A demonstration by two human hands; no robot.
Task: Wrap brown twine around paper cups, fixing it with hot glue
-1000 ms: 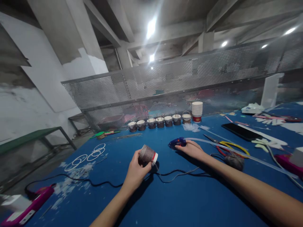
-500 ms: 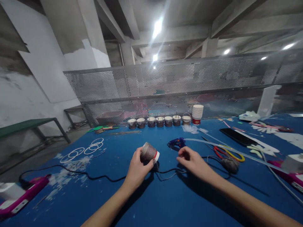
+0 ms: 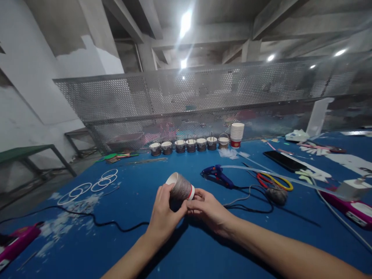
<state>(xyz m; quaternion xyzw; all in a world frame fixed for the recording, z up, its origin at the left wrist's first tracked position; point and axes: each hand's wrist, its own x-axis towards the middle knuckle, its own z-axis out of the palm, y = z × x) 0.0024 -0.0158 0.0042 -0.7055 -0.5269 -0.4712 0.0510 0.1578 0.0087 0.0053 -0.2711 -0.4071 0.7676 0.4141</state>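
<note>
A small paper cup wrapped in grey-brown cord lies on its side in my hands, its white rim to the left and its red-banded base to the right. My left hand is wrapped round its body. My right hand pinches at the red base end with its fingertips. Both hands hover just above the blue table. A blue glue gun lies on the table beyond my right hand, its black cord trailing right.
A row of wrapped cups and a stack of white cups stand at the back by a perforated metal screen. Scissors, a cord ball, a phone lie right; white rings, pink power strip left.
My right hand left the glue gun and came back to the cup's red base. The cup has turned so its white rim faces left. The view shifted slightly.
</note>
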